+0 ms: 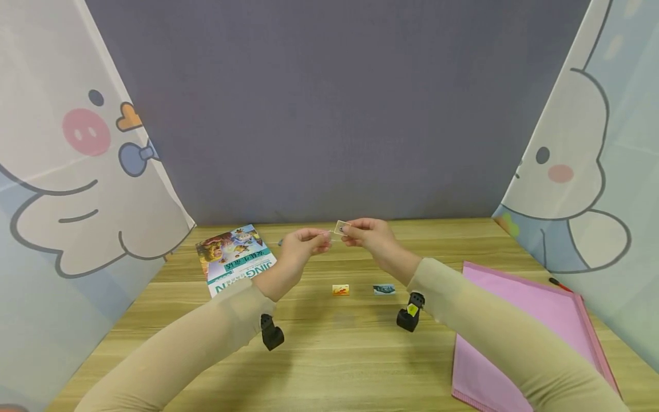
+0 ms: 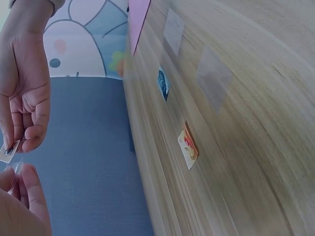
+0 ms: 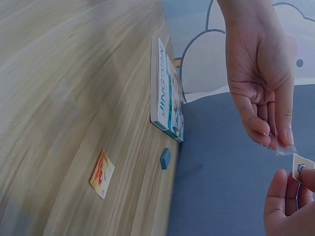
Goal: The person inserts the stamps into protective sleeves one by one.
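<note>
Apparently, beyond the orange-yellow rectangular paper stamp (image 1: 340,290), our right hand (image 1: 373,236) is pinching a small cream card (image 3: 299,161), our left hand (image 1: 305,245) a clear plastic sleeve (image 3: 286,149); for inserting, we're probably needing aligned edges.

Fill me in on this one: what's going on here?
A person has both hands raised over a wooden table. The right hand pinches a small pale card, and the left hand pinches a clear plastic piece. The two are held close together, but the card is not inside the plastic. Two more small cards, one orange and yellow and one blue, lie on the table, between a book and a pink folder.
</note>
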`<state>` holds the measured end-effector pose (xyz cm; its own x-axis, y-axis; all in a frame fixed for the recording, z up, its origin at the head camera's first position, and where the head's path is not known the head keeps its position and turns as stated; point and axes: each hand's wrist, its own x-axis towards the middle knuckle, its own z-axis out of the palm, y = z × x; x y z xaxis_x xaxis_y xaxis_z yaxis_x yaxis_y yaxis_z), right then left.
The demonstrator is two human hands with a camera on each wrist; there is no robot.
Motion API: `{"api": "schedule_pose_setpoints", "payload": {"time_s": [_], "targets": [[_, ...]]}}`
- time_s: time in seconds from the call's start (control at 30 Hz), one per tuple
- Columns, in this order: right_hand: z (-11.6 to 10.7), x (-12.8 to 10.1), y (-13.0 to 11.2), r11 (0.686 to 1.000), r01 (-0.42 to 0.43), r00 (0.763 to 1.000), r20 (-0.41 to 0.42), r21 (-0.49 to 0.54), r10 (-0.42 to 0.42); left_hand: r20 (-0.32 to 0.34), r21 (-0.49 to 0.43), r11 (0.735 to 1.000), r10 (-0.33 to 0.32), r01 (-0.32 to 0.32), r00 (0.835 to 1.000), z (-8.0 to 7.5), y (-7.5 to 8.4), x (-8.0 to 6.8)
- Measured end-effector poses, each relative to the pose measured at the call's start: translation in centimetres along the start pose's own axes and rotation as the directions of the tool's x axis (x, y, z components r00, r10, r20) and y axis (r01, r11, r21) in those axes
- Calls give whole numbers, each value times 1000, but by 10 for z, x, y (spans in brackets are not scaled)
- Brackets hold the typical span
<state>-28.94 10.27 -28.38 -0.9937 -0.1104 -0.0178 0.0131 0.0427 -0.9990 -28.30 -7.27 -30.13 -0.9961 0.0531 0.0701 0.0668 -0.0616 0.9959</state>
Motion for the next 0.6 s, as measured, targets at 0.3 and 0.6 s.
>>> {"api": "schedule_pose_setpoints", "payload": {"time_s": [0.3, 0.6], "targets": [[2, 0, 2, 1000, -8, 1000, -10, 18, 8, -12, -18, 1000, -5, 5, 1000, 2, -3, 1], [4, -1, 6, 1000, -15, 1000, -16, 0, 15, -36, -36, 999, -17, 15, 999, 4, -6, 2]]}}
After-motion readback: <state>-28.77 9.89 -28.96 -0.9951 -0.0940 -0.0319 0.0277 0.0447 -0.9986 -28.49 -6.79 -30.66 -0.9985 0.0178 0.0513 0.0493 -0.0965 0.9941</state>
